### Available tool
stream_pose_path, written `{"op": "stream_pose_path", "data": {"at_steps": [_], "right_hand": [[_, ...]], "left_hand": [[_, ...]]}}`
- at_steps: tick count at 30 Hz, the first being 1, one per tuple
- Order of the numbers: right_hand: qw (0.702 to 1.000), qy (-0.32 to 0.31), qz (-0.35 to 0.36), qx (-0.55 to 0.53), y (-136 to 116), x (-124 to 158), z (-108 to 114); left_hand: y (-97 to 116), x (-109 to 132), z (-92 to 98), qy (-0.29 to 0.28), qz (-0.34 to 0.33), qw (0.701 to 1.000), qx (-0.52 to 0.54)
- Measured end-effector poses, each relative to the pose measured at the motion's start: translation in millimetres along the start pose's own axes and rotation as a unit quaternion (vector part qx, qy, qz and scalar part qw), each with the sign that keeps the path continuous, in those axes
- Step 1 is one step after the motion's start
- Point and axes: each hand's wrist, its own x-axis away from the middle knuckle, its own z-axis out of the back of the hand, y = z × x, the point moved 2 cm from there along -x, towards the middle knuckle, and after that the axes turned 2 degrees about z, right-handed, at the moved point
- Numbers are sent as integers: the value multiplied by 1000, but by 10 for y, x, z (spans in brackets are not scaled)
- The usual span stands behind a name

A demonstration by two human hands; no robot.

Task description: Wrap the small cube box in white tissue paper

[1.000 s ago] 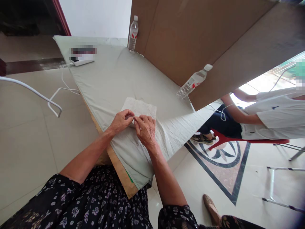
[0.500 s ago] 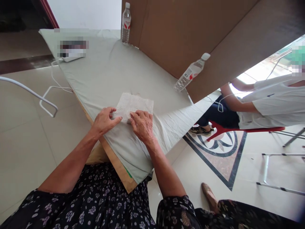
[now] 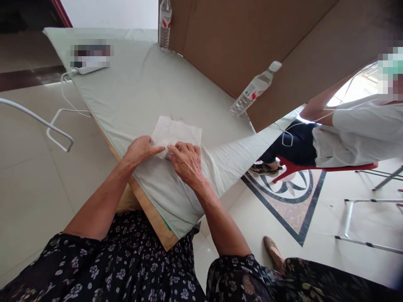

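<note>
A counter (image 3: 126,88) draped in pale cloth spans the scene, its near corner pointing at the wearer; a large brown cardboard panel (image 3: 239,46) stands along its far right side; beyond it, at right, a person in a white shirt (image 3: 362,130) sits on a red seat (image 3: 336,169); a thin whitish sheet (image 3: 178,128) lies on the near part of the counter; one clear bottle (image 3: 253,90) appears tilted beside the panel, another (image 3: 165,27) is upright at its far left end; of the hands, the left (image 3: 141,149) is moderately wide at the sheet's left edge, thumb apart from fingers; the right (image 3: 185,161) has fingers bent over its near right part, whether gripping I cannot tell.
</note>
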Motion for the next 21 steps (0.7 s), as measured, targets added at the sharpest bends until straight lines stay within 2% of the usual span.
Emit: {"op": "stream_pose_path", "data": {"at_steps": [3, 5, 8, 12, 16, 21], "right_hand": [[1000, -4, 12, 18, -11, -12, 18], [999, -9, 14, 28, -15, -32, 34], [999, -15, 22, 43, -17, -68, 54], [998, -16, 39, 53, -14, -101, 61], [999, -14, 26, 44, -7, -107, 53], [1000, -14, 13, 24, -16, -108, 57]], "left_hand": [[56, 0, 1, -22, -20, 999, 23], [115, 42, 16, -17, -21, 998, 50], [166, 135, 14, -23, 9, 992, 127], [219, 241, -41, -42, 48, 966, 250], [350, 341, -60, 18, -28, 977, 212], [332, 592, -68, 19, -122, 980, 158]]}}
